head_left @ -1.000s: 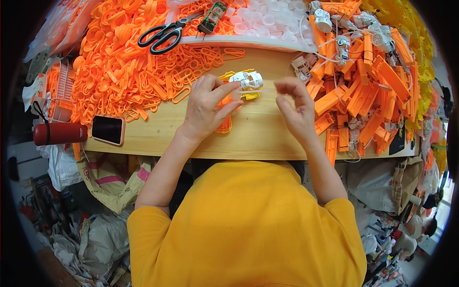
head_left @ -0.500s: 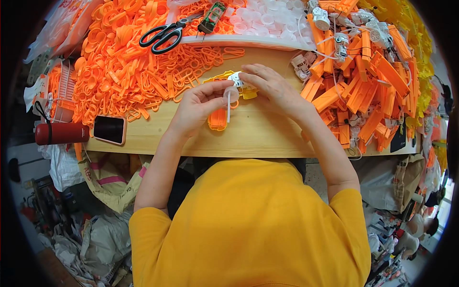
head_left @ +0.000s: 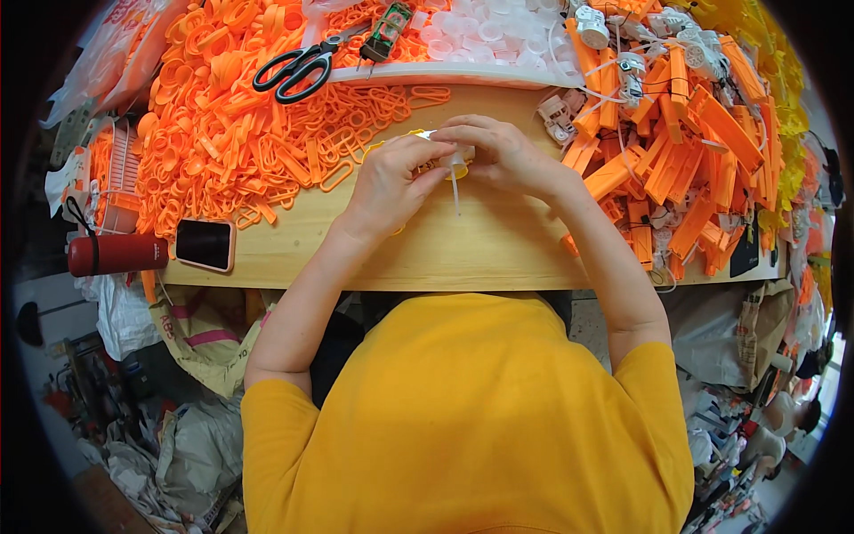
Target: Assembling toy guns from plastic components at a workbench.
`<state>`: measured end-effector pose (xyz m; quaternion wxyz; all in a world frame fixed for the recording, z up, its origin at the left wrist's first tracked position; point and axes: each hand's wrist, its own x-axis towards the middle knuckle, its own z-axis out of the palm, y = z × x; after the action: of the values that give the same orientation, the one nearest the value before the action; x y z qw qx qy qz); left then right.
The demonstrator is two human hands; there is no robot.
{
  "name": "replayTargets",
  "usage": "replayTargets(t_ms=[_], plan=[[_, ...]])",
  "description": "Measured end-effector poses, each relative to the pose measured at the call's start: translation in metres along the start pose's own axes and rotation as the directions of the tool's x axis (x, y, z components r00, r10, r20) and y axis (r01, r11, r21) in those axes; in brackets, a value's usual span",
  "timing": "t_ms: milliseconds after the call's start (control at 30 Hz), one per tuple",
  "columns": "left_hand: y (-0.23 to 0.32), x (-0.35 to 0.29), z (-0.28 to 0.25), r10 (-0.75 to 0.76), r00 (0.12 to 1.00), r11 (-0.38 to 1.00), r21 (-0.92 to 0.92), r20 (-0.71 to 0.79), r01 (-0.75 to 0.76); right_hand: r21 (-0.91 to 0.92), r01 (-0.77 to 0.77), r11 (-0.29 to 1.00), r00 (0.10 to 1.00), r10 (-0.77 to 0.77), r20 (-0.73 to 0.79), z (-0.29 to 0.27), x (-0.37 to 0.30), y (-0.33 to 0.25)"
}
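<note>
My left hand (head_left: 396,178) and my right hand (head_left: 503,158) meet over the wooden table's middle. The left thumb and fingers pinch a small translucent cap-like piece (head_left: 459,167), from which a thin white strip (head_left: 457,198) hangs toward me. On its other side the right fingers curl inward around a white plastic unit, now mostly covered by the hands. Bits of a yellow shell (head_left: 374,145) peek out behind the left hand. The orange part below it is almost wholly hidden.
Piled orange clips and rings (head_left: 222,133) spread on the left; orange housings (head_left: 676,160) heap up on the right. Scissors (head_left: 322,53) and a green circuit piece (head_left: 386,33) lie by a white tray (head_left: 445,73) of translucent caps. A phone (head_left: 205,245) and red flask (head_left: 120,254) sit front left.
My left hand has moved right and closer to the right hand, carrying the translucent piece with it. It now covers the orange and yellow parts that showed before.
</note>
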<state>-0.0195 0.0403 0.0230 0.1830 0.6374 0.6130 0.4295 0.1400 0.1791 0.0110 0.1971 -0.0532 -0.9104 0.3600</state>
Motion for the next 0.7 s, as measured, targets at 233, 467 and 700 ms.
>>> replayTargets(t_ms=[233,467,700], plan=[[0.005,0.003,-0.004,0.056,0.998,0.993,0.102,0.039,-0.060,0.030,-0.008,1.000,1.000,0.008,0.016,0.001,0.000,0.005],[0.013,0.015,-0.012,0.120,0.980,0.973,0.174,0.160,-0.148,0.058,-0.023,0.998,0.999,0.021,0.033,0.000,0.002,0.003],[0.015,0.011,-0.001,0.069,0.963,0.963,0.234,0.260,-0.133,0.019,0.017,1.000,1.000,-0.017,-0.022,0.007,-0.006,0.001]])
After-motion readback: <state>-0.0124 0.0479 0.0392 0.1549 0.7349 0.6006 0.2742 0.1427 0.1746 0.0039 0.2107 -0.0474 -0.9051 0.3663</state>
